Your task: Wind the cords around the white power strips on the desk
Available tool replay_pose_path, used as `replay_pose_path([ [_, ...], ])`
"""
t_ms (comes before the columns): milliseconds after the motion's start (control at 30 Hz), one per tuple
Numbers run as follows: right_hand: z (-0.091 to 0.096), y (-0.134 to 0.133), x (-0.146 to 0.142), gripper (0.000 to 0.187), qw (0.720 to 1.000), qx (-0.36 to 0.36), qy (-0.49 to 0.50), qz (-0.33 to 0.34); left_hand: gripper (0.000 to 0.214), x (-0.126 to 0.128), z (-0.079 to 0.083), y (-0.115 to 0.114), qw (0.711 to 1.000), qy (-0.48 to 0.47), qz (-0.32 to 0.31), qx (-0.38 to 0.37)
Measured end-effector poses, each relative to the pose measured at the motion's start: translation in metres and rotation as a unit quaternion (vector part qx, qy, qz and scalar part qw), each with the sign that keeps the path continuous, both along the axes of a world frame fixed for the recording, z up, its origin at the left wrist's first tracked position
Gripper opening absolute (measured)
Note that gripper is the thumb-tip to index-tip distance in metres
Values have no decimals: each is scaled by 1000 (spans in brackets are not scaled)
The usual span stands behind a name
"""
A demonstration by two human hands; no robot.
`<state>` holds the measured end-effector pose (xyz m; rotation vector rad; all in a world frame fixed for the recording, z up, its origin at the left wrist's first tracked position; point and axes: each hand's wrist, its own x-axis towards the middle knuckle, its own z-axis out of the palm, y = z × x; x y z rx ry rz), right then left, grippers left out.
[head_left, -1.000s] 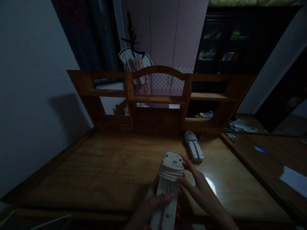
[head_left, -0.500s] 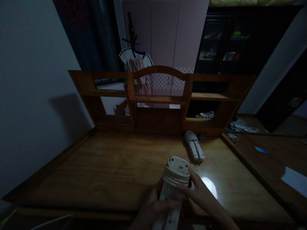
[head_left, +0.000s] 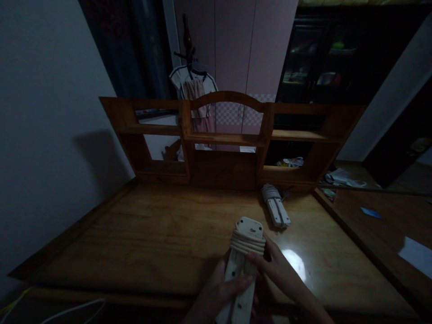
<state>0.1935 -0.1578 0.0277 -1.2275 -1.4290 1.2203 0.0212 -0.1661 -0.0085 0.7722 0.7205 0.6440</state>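
Wooden desk [head_left: 145, 234] spreads out ahead of the hands, a shelf [head_left: 224, 138] at its back. Left hand [head_left: 219, 288] is clamped on a white power strip [head_left: 239, 268], thumb across it; right hand [head_left: 272, 260] pinches the cord [head_left: 248, 243] wound around its far end. Another strip [head_left: 278, 212] lies beyond them, to the right.

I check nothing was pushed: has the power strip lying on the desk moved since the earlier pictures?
No, that power strip shows no visible shift either way against the wooden shelf.

2 pwr strips [head_left: 240, 264] [head_left: 276, 209], 2 hands [head_left: 218, 285] [head_left: 275, 263]
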Motion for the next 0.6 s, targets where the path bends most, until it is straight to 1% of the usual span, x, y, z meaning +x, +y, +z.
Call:
replay_pose_path([
  [133,-1,1,-3,56,999,5,8,-35,60,1,-1,1,1000,-5,2,-1],
  [267,2,2,-6,54,999,5,6,-35,59,1,-2,2,1000,-25,5,-4],
  [433,5,2,-5,46,1000,-25,6,-12,55,0,-6,2,1000,-10,14,-3],
  [533,4,0,1,39,1000,-14,2,21,54,-1,-9,3,999,-19,31,9],
  [600,1,-1,5,37,999,-6,-13,44,51,-1,-10,3,998,-32,52,0],
])
